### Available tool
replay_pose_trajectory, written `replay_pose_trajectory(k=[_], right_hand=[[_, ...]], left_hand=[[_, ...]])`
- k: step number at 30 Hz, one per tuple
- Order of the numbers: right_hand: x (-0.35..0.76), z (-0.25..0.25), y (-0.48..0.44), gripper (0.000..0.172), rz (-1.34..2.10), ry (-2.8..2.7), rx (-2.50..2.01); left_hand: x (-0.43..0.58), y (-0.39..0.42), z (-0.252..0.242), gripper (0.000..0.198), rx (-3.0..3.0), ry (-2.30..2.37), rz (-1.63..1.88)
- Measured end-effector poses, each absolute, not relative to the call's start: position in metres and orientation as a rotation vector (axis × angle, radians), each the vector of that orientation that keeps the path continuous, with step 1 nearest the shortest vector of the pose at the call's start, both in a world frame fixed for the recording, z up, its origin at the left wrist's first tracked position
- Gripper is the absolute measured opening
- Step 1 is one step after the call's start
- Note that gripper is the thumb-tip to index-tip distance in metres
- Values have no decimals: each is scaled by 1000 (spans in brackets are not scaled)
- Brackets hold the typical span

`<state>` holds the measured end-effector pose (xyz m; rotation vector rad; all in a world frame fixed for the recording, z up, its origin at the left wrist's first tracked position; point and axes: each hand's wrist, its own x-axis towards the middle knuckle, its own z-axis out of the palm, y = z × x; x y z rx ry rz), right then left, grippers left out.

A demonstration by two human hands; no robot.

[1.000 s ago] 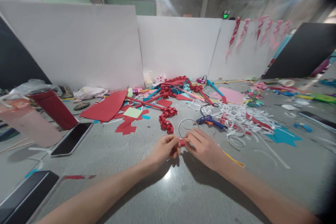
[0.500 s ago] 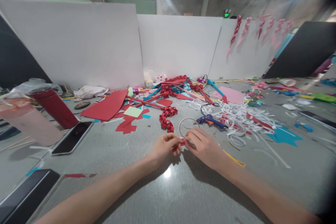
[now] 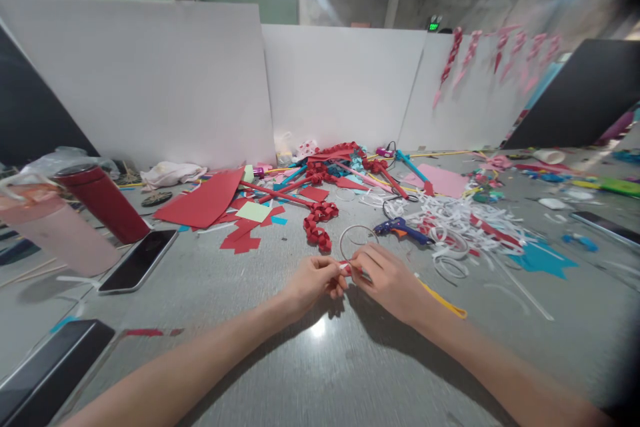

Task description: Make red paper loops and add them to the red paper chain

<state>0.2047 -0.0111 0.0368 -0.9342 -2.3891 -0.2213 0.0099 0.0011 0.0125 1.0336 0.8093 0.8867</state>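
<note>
My left hand (image 3: 315, 280) and my right hand (image 3: 387, 278) meet over the grey table (image 3: 320, 360), fingertips pinched together on a small red paper strip (image 3: 345, 267) at the near edge of a thin wire ring (image 3: 356, 237). The ring stands just beyond my fingers. A folded red paper chain (image 3: 319, 221) lies right behind it, and a blue glue gun (image 3: 400, 229) lies to the right of the ring.
Red paper sheets (image 3: 205, 203) and scraps cover the table's middle; white paper strips (image 3: 465, 227) pile at the right. A red flask (image 3: 103, 203), a pink cup (image 3: 55, 230) and a phone (image 3: 137, 261) sit left. White boards (image 3: 340, 83) wall the back.
My fingers have shifted slightly on the red strip at the ring; both hands stay in the same spot.
</note>
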Motion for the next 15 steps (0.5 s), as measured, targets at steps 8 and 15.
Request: replay_pose_trajectory(k=[8,15], right_hand=[[204,37,-12,14,-231,-2411,-920],[206,39,-11,15,-258,-2386,-921]], left_hand=[[11,0,14,16,1052,852,869],[10,2,10,17,1048,844,879]])
